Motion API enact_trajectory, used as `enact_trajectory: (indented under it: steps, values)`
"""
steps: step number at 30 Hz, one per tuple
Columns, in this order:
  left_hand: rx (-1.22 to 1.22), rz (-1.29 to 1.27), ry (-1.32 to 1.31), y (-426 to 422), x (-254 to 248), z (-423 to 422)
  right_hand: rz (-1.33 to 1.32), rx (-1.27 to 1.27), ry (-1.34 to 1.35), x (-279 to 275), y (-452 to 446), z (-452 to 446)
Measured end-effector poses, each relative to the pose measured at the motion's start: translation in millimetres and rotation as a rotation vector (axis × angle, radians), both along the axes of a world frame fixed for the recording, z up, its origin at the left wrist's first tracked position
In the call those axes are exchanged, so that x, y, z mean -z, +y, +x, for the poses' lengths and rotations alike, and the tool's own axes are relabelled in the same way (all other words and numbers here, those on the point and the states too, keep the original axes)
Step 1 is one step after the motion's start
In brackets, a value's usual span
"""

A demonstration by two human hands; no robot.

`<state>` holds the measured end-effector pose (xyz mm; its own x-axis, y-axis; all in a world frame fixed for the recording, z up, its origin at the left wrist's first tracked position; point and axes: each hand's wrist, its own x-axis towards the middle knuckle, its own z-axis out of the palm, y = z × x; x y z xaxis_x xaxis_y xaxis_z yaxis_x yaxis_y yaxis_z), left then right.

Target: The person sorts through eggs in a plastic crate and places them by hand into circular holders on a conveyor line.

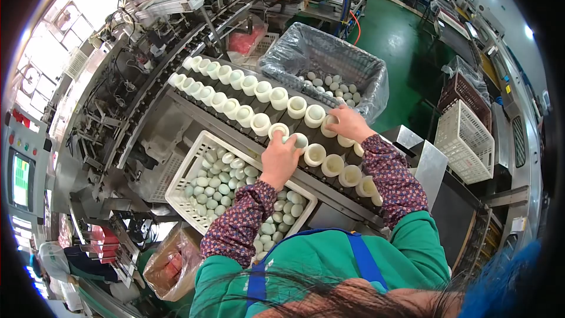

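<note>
Two rows of white cups (315, 155) run diagonally along a conveyor (229, 119), and several cups hold pale green eggs (315, 112). My left hand (281, 158) reaches over the near row, its fingers closed on a pale egg (300, 141) at one of the cups. My right hand (348, 123) is at the far row with fingers curled over a cup (329, 126); what they hold, if anything, is hidden. Below the conveyor, a white plastic crate (191, 152) full of pale eggs lies under my left forearm. Cups toward the lower right show open tops.
Behind the conveyor stands a grey crate lined with clear plastic (323, 53), with eggs at its bottom. Machinery (170, 12) fills the left. A cardboard box (170, 262) sits lower left. White and brown crates (465, 141) are stacked at right, beside the green floor (391, 41).
</note>
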<state>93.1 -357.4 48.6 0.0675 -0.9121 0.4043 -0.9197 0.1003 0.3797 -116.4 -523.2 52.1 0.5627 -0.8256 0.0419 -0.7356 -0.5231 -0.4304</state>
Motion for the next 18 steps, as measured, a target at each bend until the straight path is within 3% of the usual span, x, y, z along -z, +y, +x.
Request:
enact_trajectory:
  steps: [2,6,9,10,11,15,18]
  values:
    - [-0.047,0.054,-0.057,0,0,10,-0.031,-0.033,-0.231,7,-8,-5]
    - [-0.05,0.081,-0.154,2,-3,20,-0.094,0.106,-0.238,2,1,-13]
    - [0.038,0.046,0.212,3,-18,17,-0.289,0.156,-0.32,16,0,-12]
    - [0.039,0.051,0.217,3,-23,9,-0.42,0.141,-0.358,18,2,-5]
    - [0.083,0.036,0.204,2,-28,-1,-0.552,0.123,-0.397,22,4,2]
    - [0.148,0.051,0.013,-17,-5,-17,-0.564,0.057,-0.188,41,15,22]
    - [0.152,0.084,-0.137,-24,1,-13,-0.522,0.007,-0.272,31,26,20]
